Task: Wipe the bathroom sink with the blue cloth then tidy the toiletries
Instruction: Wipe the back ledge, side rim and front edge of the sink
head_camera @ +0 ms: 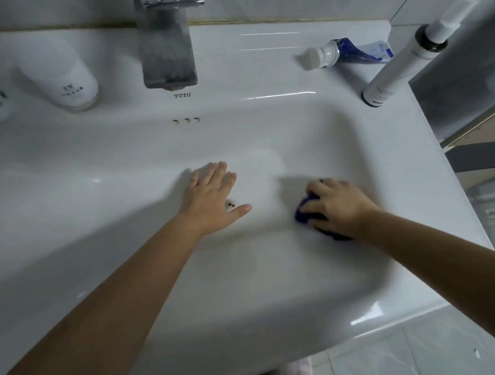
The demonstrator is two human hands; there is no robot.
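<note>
Blue cloth point(306, 211) was at the sink point(101, 159) basin's right side.
Right hand point(338, 207) had its grip curled round it; left hand point(215, 197) lay flat, holding nothing, apparently touching the basin. Firm overlapping strokes advised.

Dim, cool light; glare streaks on sink point(280, 96) rim; soft blur; edges bowed.

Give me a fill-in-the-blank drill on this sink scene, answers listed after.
1. The right hand grips the ____ cloth in the sink.
2. The left hand, fingers straight, holds ____.
3. The toothpaste tube lies on its side to the ____ of the tap.
4. The word printed below the tap is ____.
Missing words: blue; nothing; right; TUTU.
</note>
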